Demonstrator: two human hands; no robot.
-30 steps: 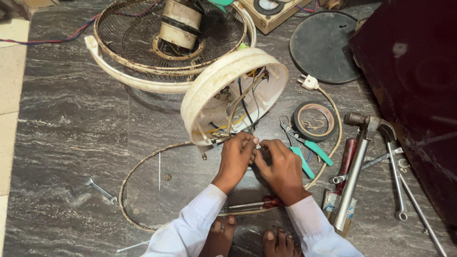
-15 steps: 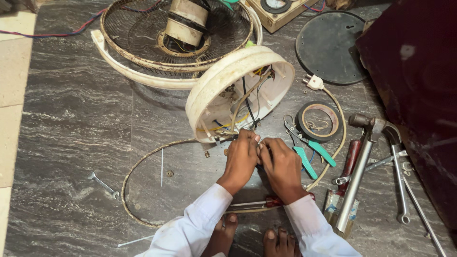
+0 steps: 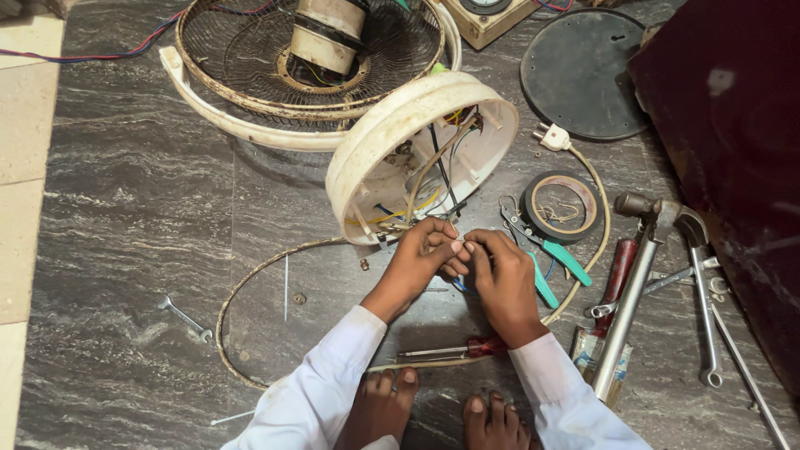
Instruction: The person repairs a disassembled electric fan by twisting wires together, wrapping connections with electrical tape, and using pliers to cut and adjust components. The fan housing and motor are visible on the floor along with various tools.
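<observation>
My left hand (image 3: 419,262) and my right hand (image 3: 498,275) meet fingertip to fingertip just below the open rim of a cream plastic fan base (image 3: 392,137) lying on its side. Both pinch thin wires (image 3: 421,179) that come out of the base; the exact wire ends are hidden by my fingers. Coloured wires run inside the base. Green-handled pliers (image 3: 546,250) lie just right of my right hand. A red-handled screwdriver (image 3: 454,348) lies across the floor under my wrists, near my bare feet (image 3: 433,412).
A rusty fan grille with motor (image 3: 312,50) lies behind the base. A tape roll (image 3: 562,204), white plug (image 3: 552,136), hammer (image 3: 633,292) and spanners (image 3: 708,300) are at the right. A wire ring (image 3: 242,292) and small spanner (image 3: 185,318) lie left on the marble floor.
My hands stay joined at the wires with only small finger shifts. The view has drifted slightly, so everything sits a little further right and lower.
</observation>
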